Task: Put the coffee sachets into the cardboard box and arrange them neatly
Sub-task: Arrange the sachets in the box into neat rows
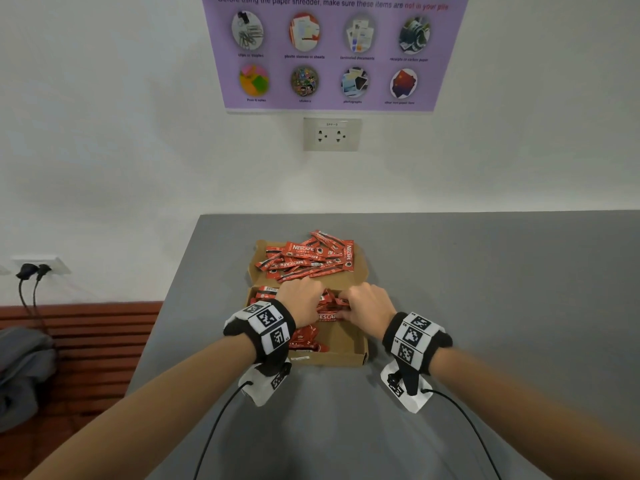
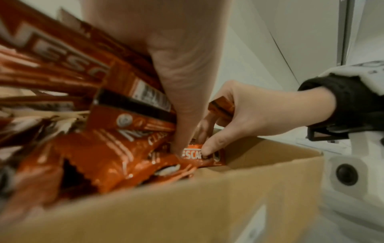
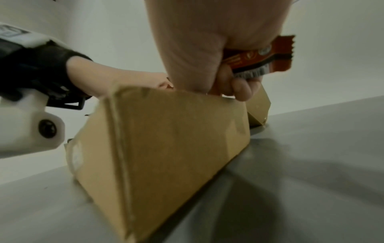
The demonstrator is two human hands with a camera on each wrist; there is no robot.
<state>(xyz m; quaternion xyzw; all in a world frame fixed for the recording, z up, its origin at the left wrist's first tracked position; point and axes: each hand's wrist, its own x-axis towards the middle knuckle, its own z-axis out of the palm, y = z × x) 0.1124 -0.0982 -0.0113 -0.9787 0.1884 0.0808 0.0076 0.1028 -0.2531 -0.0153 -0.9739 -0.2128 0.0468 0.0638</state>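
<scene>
An open cardboard box (image 1: 346, 355) sits on the grey table (image 1: 502, 289). Red Nescafe coffee sachets (image 1: 304, 259) lie heaped on its flat lid flap behind it, and more sachets (image 1: 306, 337) lie inside. Both hands are down in the box. My left hand (image 1: 301, 299) curls round a fanned bundle of sachets (image 2: 124, 115). My right hand (image 1: 369, 304) grips a few sachets (image 3: 259, 55) in its fist, its thumb pressing one sachet (image 2: 195, 155) in the box. The box's outer wall (image 3: 166, 148) hides the fingertips in the right wrist view.
The table's left edge drops to a wooden bench (image 1: 79, 327) with grey cloth (image 1: 20, 368). Two plugs with cables (image 1: 31, 271) hang at the left wall. A wall socket (image 1: 331, 134) and a purple poster (image 1: 332, 50) are behind the table.
</scene>
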